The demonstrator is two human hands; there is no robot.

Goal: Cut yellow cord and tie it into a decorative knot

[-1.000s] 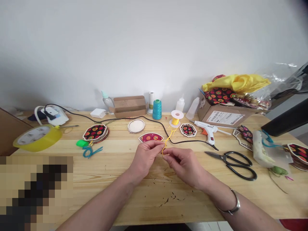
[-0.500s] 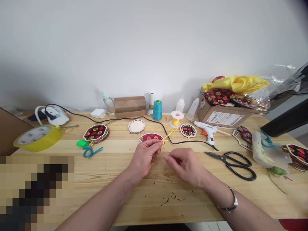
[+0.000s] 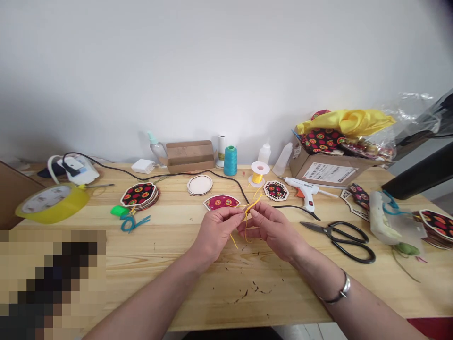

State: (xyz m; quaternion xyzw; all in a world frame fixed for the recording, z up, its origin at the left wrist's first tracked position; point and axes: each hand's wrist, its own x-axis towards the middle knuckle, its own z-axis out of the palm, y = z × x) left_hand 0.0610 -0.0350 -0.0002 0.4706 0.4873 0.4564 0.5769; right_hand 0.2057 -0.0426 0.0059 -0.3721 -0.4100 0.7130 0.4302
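Note:
My left hand (image 3: pixel 218 231) pinches yellow cord (image 3: pixel 253 204) near the middle of the table. Close beside it, my right hand (image 3: pixel 274 230) grips the same cord between thumb and fingers, the two sets of fingertips almost touching. Loose cord ends hang below the fingers, and other strands reach up towards a spool of yellow cord (image 3: pixel 258 175). Just behind my left hand lies a fan-shaped patterned piece (image 3: pixel 221 203), partly covered by the fingers. An octagonal patterned piece (image 3: pixel 275 191) rests behind my right hand.
Black scissors (image 3: pixel 339 238) and a glue gun (image 3: pixel 307 192) lie to the right. Behind them stands a cardboard box (image 3: pixel 325 171) with fabric. A teal thread cone (image 3: pixel 230 161) is at the back, a yellow tape roll (image 3: pixel 53 203) far left. A black cable (image 3: pixel 180 174) crosses the table.
My right hand has moved up and left to meet my left hand and now holds the yellow cord. My left hand has shifted slightly right.

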